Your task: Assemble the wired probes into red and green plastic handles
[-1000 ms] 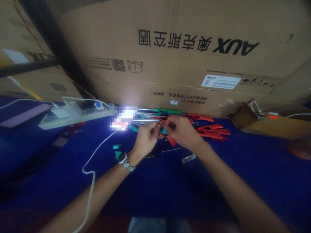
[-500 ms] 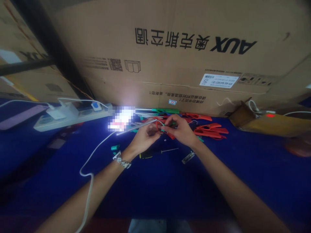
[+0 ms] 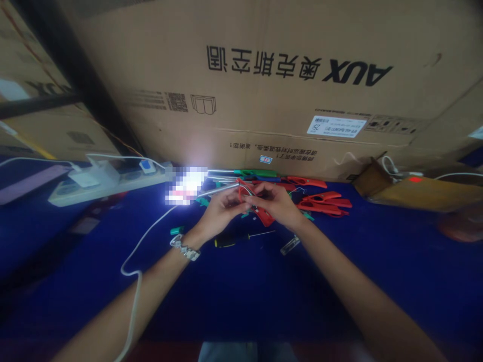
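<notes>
Both hands meet over the blue table cloth (image 3: 241, 281) near its far edge. My left hand (image 3: 219, 211), with a metal watch at the wrist, is closed on the metal tube end of a red long-nosed lighter (image 3: 260, 213). My right hand (image 3: 277, 203) pinches the red body and thin wires at its open front. A small black-handled screwdriver (image 3: 241, 238) lies on the cloth just below my hands. Which fingers grip the wires is too blurred to tell.
Several red and green lighters (image 3: 320, 201) lie to the right and behind my hands. A large cardboard box (image 3: 287, 90) stands behind. A white power strip (image 3: 109, 181) with chargers sits at left, its white cable (image 3: 139, 251) trailing forward. A bright pixelated patch (image 3: 186, 183) glows nearby.
Both hands have drawn closer together and slightly up the table. The metal tube has tilted from level to slanting. The screwdriver handle, earlier hidden under my left hand, now shows.
</notes>
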{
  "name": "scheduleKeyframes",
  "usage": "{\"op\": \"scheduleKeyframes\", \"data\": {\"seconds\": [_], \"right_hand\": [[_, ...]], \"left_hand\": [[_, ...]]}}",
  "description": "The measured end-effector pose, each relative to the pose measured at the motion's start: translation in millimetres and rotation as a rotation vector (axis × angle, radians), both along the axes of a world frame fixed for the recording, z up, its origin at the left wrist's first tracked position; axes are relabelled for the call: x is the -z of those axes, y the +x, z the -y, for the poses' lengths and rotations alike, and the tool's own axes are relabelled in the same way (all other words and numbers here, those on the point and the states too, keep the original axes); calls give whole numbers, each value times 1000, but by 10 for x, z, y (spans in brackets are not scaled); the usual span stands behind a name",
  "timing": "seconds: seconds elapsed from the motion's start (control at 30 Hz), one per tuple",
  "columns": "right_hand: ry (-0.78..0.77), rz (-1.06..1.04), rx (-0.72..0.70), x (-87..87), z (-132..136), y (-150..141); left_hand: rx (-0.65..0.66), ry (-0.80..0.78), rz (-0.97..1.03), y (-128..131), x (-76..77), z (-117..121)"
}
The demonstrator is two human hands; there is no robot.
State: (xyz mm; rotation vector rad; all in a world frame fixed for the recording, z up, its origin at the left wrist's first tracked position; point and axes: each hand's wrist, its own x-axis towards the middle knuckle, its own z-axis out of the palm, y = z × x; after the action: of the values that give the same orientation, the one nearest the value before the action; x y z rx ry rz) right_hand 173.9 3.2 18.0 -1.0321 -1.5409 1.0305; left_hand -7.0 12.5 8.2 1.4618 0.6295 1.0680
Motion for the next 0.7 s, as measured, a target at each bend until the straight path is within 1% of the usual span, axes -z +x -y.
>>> {"op": "scheduleKeyframes", "data": {"seconds": [0.1,0.23,0.33,0.4,0.53,0.7], "right_hand": [[-59,-97,5,-21,13,-51],[-107,-179,58,-25,15,-125],[-120,-200,84,-4,2,-162],[-109,-171,94,0,2,-166],[-88,-83,45,-35,41,-98],[-90,-50,-60,-38,103,62]], "left_hand": [[-13,-15,32,35,-41,31],[-44,-95,80,89,-55,48],[-66,-128,88,104,-45,43],[-62,-149,95,97,-39,39],[-79,-202,120,68,-47,49],[-95,-258,149,60,-72,82]]}}
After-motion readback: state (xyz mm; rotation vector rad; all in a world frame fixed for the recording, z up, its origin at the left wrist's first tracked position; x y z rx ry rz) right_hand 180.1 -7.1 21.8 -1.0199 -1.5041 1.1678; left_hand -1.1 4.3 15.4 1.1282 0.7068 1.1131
